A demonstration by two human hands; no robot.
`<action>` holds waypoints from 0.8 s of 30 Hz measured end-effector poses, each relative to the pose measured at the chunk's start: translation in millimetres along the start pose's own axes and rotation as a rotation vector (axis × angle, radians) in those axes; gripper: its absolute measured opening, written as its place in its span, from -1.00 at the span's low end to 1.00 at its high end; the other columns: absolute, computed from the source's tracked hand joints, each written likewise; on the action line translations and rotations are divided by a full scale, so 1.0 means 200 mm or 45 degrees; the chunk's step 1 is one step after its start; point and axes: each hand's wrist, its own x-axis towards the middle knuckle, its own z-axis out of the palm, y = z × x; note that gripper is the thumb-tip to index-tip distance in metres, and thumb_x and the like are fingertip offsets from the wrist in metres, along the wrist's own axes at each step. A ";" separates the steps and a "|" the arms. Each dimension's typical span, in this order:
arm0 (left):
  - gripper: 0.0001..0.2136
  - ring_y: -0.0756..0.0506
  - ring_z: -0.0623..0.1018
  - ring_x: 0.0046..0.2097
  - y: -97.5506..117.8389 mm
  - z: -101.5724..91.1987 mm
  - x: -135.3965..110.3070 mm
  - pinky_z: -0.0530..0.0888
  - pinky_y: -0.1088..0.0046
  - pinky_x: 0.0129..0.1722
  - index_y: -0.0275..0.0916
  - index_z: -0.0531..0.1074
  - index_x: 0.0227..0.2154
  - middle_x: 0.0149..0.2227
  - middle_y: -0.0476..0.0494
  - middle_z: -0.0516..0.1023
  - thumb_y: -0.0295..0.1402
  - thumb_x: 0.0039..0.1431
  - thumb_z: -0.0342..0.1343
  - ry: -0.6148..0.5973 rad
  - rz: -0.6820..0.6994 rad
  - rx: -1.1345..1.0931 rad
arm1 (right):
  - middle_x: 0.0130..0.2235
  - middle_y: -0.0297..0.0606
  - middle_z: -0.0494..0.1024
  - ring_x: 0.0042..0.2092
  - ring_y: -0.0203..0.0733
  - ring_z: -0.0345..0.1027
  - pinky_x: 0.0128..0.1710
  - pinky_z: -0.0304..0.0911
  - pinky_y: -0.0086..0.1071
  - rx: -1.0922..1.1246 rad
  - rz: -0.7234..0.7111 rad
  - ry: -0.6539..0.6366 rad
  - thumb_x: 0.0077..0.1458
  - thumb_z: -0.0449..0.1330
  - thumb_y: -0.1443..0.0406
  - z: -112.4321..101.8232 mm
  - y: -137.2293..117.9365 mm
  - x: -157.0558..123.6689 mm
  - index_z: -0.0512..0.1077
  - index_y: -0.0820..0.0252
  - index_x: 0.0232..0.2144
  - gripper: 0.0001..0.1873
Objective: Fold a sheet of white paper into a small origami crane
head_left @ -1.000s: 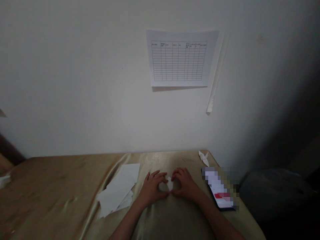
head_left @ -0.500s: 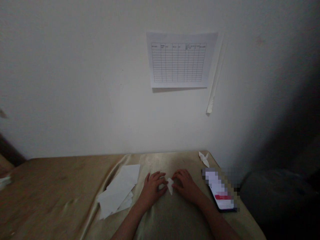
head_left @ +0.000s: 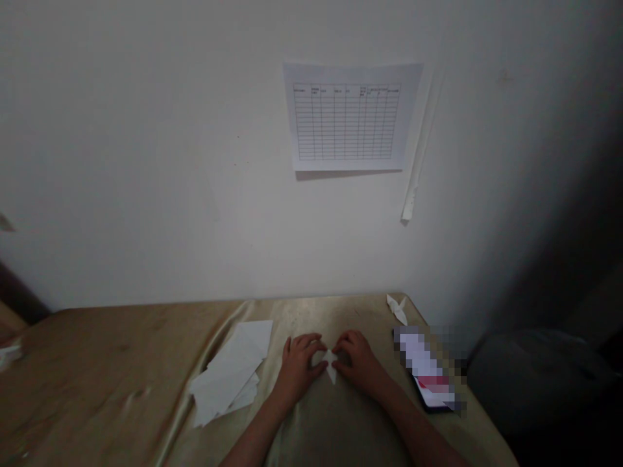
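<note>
A small folded piece of white paper (head_left: 331,368), narrow and pointed toward me, is between my two hands at the front middle of the table. My left hand (head_left: 302,364) pinches its left edge with thumb and fingers. From the other side, my right hand (head_left: 357,360) grips the right edge the same way. The fingertips cover part of the paper's sides. Left of my left hand lies a loose stack of white paper sheets (head_left: 233,370).
A gold satin cloth (head_left: 121,363) covers the table. At the right lie a phone (head_left: 428,370) with a lit, blurred screen and a folded paper figure (head_left: 398,309) behind it. A printed table sheet (head_left: 348,123) hangs on the wall (head_left: 146,162).
The fingers of both hands have shifted slightly on the folded paper, with the thumbs a little nearer each other. The paper stack, phone and paper figure stay in place.
</note>
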 end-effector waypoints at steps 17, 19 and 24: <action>-0.66 -0.28 0.32 0.27 0.03 -0.04 0.01 -0.05 -0.25 0.32 0.15 0.56 -0.06 0.22 -0.01 0.45 -0.34 0.10 0.25 -0.063 -0.036 -0.013 | -0.06 -0.22 0.47 0.08 -0.09 0.27 0.15 0.15 -0.21 -0.022 0.016 0.012 0.11 0.25 0.39 0.00 -0.01 0.01 0.50 0.10 -0.19 -0.81; -0.66 -0.28 0.33 0.26 0.03 -0.03 0.00 -0.04 -0.24 0.32 0.16 0.56 -0.05 0.21 0.00 0.45 -0.34 0.10 0.25 -0.040 -0.030 -0.013 | -0.07 -0.21 0.47 0.08 -0.08 0.27 0.15 0.15 -0.20 -0.033 0.017 0.015 0.12 0.23 0.39 0.00 -0.01 0.02 0.50 0.10 -0.19 -0.81; -0.64 -0.27 0.35 0.24 0.01 -0.01 0.00 -0.05 -0.24 0.32 0.16 0.55 -0.05 0.20 0.00 0.45 -0.37 0.09 0.25 -0.012 -0.018 -0.025 | -0.08 -0.20 0.47 0.06 -0.05 0.26 0.15 0.15 -0.17 -0.025 0.002 0.051 0.12 0.23 0.39 0.01 -0.01 0.02 0.52 0.08 -0.19 -0.81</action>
